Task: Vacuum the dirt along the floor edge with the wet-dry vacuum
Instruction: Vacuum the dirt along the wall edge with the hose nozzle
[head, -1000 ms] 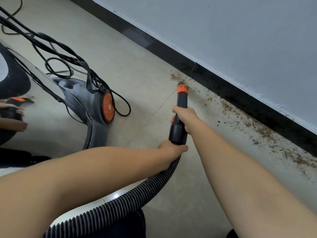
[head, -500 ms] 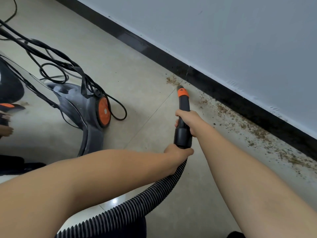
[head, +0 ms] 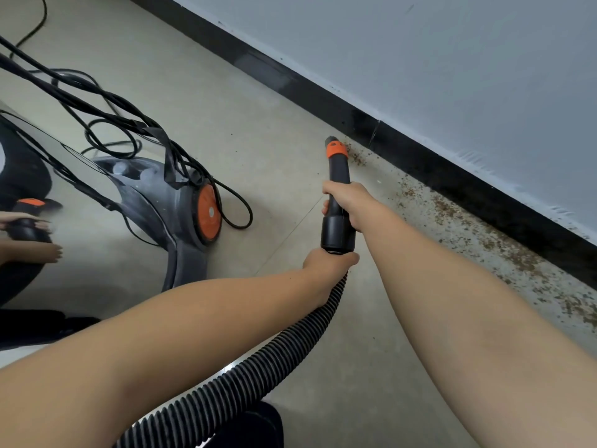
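Note:
I hold a black vacuum nozzle (head: 337, 176) with an orange collar near its tip. My right hand (head: 347, 202) grips the nozzle's middle. My left hand (head: 326, 263) grips the ribbed black hose (head: 258, 360) just below the nozzle's cuff. The tip sits on the floor at the far end of a band of brown dirt (head: 478, 231) that runs along the black baseboard (head: 420, 156) to the right.
The vacuum's shiny body with a grey base and orange wheel (head: 206, 213) stands at left, reflecting my hands. Tangled black cables (head: 122, 124) lie over and behind it. Beige tile floor (head: 226, 92) stretches toward the back; a grey-white wall (head: 452, 59) rises above the baseboard.
The small dirt patch ahead of the nozzle tip is gone from the floor; the tip now sits at the left end of the dirt band. Both hands keep their grip.

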Tool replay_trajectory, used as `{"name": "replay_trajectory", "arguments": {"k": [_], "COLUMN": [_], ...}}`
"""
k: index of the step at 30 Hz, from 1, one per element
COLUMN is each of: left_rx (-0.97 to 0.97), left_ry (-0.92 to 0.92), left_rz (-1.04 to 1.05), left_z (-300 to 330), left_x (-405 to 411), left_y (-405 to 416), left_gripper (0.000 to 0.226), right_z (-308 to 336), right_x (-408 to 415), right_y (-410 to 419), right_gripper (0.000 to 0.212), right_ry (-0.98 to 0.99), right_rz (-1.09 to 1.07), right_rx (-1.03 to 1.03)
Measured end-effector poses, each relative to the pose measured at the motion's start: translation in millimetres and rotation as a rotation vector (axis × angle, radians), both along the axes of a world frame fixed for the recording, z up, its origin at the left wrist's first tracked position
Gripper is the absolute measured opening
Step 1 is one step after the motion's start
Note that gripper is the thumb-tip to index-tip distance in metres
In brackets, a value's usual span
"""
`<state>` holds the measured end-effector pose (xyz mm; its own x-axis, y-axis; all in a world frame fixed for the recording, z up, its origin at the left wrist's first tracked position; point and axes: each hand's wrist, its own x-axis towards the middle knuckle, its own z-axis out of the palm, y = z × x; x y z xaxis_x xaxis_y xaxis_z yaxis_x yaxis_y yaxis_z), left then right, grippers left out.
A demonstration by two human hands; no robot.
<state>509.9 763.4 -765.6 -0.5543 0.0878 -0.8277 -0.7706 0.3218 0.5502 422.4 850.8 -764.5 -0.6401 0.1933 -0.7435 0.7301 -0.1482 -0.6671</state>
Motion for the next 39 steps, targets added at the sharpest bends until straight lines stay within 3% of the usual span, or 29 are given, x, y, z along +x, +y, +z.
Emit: {"name": "replay_trajectory", "arguments": {"k": [17,29,39], "left_rx": [0.043,0.045,0.063], "left_ry": [-0.038,-0.037,-0.026], "left_rz": [-0.268,-0.129,-0.011], "left_z": [22,9,5], "left_x": [61,30,-3], "left_y": [41,38,30], "left_gripper": [0.027,0.023,0.02], "right_z": [3,-3,-2], "right_x": [85,38,-3], "right_y": [69,53,36], "right_gripper": [0.021,0.011,0.015], "right_ry": [-0.072,-0.055,-0.035], "right_rz": [-0.223,-0.105,-0.01], "right_rx": [-0.017,-0.027,-0.025]}}
